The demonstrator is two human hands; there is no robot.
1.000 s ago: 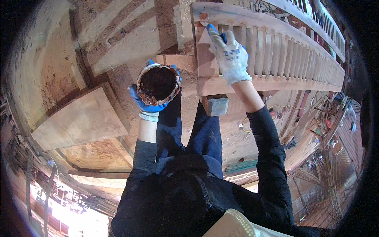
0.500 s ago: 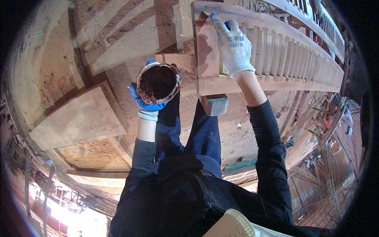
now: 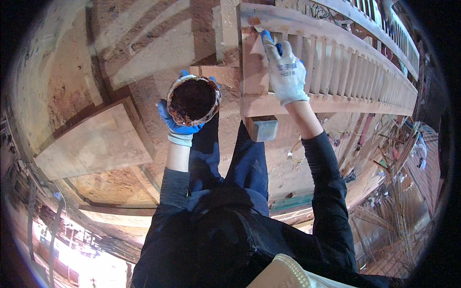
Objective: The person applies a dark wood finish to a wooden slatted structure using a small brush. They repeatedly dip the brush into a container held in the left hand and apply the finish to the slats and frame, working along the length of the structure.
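Observation:
My left hand (image 3: 178,120), in a blue-and-white work glove, is wrapped round a round tub (image 3: 214,108) of dark brown paste, its rim crusted with the same stuff. My right hand (image 3: 287,72), gloved alike, is closed at the corner of a slatted wooden panel (image 3: 307,102), forefinger stretched forward. A small pale edge, like a scraper blade (image 3: 259,29), shows at its fingertip; the rest is hidden in the hand. Beside that tip, reddish-brown smears (image 3: 253,21) mark the panel's end board.
The panel's near end rests on a wooden block (image 3: 265,129). A second slatted panel (image 3: 379,33) lies beyond it. Left of me is a pale wooden board (image 3: 96,141). A yellow cable (image 3: 298,156) lies on the ground at right, with bundled thin sticks (image 3: 394,211) farther out.
My right hand has drawn slightly back toward me and to the right, uncovering reddish-brown smears at the panel's corner. The left hand and tub have hardly moved.

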